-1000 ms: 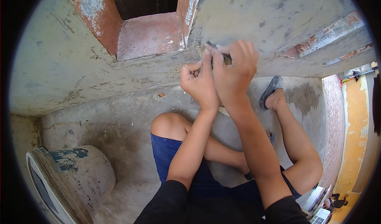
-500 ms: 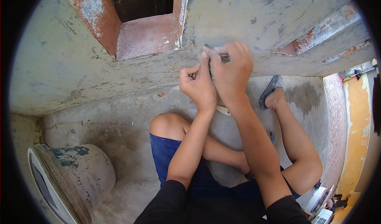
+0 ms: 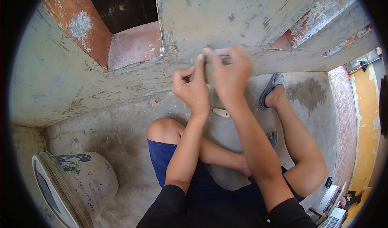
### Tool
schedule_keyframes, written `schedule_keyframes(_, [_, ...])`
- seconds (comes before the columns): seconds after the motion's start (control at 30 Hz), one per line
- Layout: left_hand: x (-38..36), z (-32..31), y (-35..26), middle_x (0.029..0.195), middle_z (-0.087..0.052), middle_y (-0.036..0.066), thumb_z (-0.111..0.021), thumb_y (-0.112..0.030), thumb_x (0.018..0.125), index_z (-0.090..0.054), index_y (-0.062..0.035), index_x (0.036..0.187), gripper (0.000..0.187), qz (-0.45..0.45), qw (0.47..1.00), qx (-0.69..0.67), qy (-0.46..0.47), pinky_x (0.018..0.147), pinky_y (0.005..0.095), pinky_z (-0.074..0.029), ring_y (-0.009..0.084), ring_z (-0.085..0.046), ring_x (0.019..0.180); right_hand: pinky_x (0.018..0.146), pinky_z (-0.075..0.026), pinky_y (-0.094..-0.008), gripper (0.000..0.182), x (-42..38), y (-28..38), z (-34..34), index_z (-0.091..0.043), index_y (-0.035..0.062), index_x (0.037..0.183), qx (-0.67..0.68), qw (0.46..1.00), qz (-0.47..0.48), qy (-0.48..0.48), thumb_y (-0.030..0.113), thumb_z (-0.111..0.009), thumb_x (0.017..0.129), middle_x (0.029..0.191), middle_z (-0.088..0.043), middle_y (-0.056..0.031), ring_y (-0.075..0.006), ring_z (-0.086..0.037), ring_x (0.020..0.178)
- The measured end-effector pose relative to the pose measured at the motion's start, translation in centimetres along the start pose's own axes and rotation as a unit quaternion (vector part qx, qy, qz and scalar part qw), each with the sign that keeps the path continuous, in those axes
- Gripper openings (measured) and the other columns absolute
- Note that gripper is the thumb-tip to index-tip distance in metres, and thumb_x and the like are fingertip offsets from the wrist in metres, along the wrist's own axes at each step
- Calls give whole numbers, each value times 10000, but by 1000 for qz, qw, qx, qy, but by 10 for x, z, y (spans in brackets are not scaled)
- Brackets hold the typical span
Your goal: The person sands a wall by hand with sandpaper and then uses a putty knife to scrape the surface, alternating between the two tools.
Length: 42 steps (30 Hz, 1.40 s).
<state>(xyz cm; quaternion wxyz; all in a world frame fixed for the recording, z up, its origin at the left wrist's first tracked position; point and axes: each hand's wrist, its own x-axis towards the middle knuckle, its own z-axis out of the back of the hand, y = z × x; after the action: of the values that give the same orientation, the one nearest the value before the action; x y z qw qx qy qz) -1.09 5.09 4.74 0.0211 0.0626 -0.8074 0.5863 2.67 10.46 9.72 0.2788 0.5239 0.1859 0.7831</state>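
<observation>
My left hand (image 3: 192, 91) and my right hand (image 3: 233, 74) are together, low against the worn, pale grey-green wall (image 3: 214, 15). Between them they pinch a small greyish-green sheet (image 3: 209, 72) that looks like folded sandpaper; motion blur hides its details. Thumbs and fingertips meet at its upper end, while the left hand's other fingers are curled in. Just below my hands, a tool with a cream handle (image 3: 220, 112) lies on the concrete floor (image 3: 121, 127); its working end is mostly hidden by my left wrist.
A paint-stained bucket (image 3: 87, 175) lies tilted at the lower left. Above my left hand, a reddish-framed opening (image 3: 135, 46) cuts into the wall. My knees and sandalled foot (image 3: 275, 91) are close beneath my arms. A narrow recess (image 3: 283, 43) is at the upper right.
Both hands have shifted a little left in view with the sheet, as the wall opening also slides left. More of the cream-handled tool now shows between my forearms.
</observation>
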Motion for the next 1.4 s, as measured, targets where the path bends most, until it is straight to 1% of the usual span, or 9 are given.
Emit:
schedule_keyframes(0.17, [-4,-41,-45,643,-553,-45,-876,-135,827,-548,-43,661,379,-111,990,-62,54,519,213,-331,26,-402,594,689,-440,-420,290,48,15,25,-643,36,679,37,995,-50,-79,195,-878,741,724,-637,-82,-271,-579,728])
schedule_keyframes(0.53, [-1,-6,-6,593,-541,9,-855,-128,825,-554,-6,673,359,-54,991,58,105,519,264,-359,59,-417,579,725,-477,-418,328,-2,-32,17,-651,8,722,-17,990,-136,17,251,-864,775,746,-669,-133,-308,-626,757])
schedule_keyframes(0.63, [18,25,-15,651,-617,14,-861,-123,820,-612,-2,730,291,-34,953,190,236,545,233,-395,49,-469,606,675,-491,-387,331,-28,-36,31,-669,-2,781,-16,983,-172,66,263,-867,787,744,-665,-125,-261,-626,703])
schedule_keyframes(0.7, [30,39,-10,662,-630,23,-858,-127,815,-658,17,790,248,-27,922,224,315,573,250,-431,68,-507,615,596,-476,-320,273,-49,-40,30,-684,-15,873,31,961,-245,124,203,-841,826,741,-655,-78,-151,-588,633])
schedule_keyframes(0.8, [34,53,-7,692,-654,27,-858,-120,810,-693,11,831,211,-24,952,178,248,614,254,-462,81,-554,645,554,-438,-260,190,-90,-57,4,-678,-22,955,223,918,-300,133,117,-783,878,734,-639,-31,-65,-525,607])
schedule_keyframes(1.03, [33,73,26,834,-689,69,-869,-111,785,-729,-5,891,206,-109,971,155,147,709,294,-497,150,-622,787,567,-471,-235,130,-101,-12,1,-678,-28,1013,226,899,-327,185,49,-722,918,804,-723,-81,-84,-646,650])
schedule_keyframes(1.1, [36,73,21,926,-675,92,-879,-112,759,-746,-39,919,221,-213,941,199,174,804,348,-486,226,-602,910,573,-483,-241,108,-95,-7,1,-688,-25,989,228,902,-324,172,48,-723,918,832,-736,-91,-95,-672,691])
schedule_keyframes(1.27, [29,76,13,985,-646,92,-874,-109,746,-761,-85,948,233,-262,932,228,105,900,381,-427,273,-544,995,581,-515,-262,50,-84,-14,0,-716,-20,912,208,934,-246,152,15,-735,882,883,-755,-102,-133,-711,769])
schedule_keyframes(1.4, [27,74,5,970,-651,65,-858,-92,761,-761,-91,939,203,-298,914,269,52,917,372,-401,257,-539,984,640,-542,-347,53,-25,7,6,-709,-21,867,95,959,-39,264,15,-721,830,883,-728,-136,-280,-703,764])
